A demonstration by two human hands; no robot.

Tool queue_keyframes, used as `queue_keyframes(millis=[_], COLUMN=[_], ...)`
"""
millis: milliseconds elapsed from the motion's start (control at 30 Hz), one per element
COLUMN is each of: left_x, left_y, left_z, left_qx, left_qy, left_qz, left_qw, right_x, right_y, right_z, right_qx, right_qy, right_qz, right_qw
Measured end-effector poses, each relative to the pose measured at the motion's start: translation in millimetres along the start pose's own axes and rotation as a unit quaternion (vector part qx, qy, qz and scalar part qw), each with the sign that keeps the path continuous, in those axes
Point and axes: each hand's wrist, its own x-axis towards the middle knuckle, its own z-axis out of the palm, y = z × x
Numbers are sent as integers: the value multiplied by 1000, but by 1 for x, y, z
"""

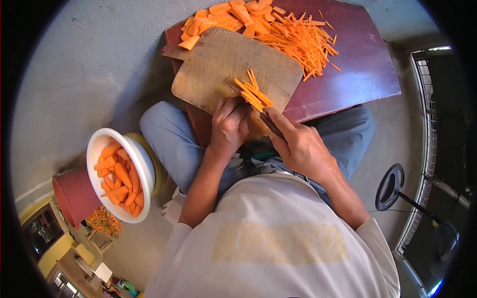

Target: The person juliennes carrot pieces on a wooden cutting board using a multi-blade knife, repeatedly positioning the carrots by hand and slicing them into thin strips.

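My right hand (300,144) is closed round the dark handle of a knife (272,125), over the near edge of a wooden cutting board (218,64). Carrot sticks (253,94) lie along the blade, a few of them loose on the board. Just left of the knife, my left hand (230,121) has its fingers bent together at the board's near edge; whatever they hold, if anything, is hidden. Beyond the board are a pile of carrot slices (223,17) and a heap of thin carrot sticks (303,42).
The board rests on a dark red table (353,59). A white bowl (148,169) of peeled carrots stands at the left, near a red bucket (74,196) and peelings (105,221) on the floor. A black round-based stand (390,187) is at the right.
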Motion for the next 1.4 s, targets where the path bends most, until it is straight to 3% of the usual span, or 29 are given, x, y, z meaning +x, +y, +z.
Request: queue_keyframes(millis=[233,333,1167,1400], left_x=[0,-1,-6,-11], left_y=[-2,-4,0,-4], left_z=[0,1,0,0], left_qx=[2,-6,12,0], left_qy=[-14,-4,2,-7], left_qz=[-20,-8,-3,3], left_qw=[1000,1000,1000,1000], right_x=[30,19,6,5], right_y=[5,8,2,-4], right_z=[17,15,17,13], right_qx=[-10,-8,-21,2], right_qy=[-25,49,7,20], right_qz=[0,-71,7,-10], right_qw=[1000,996,1000,1000])
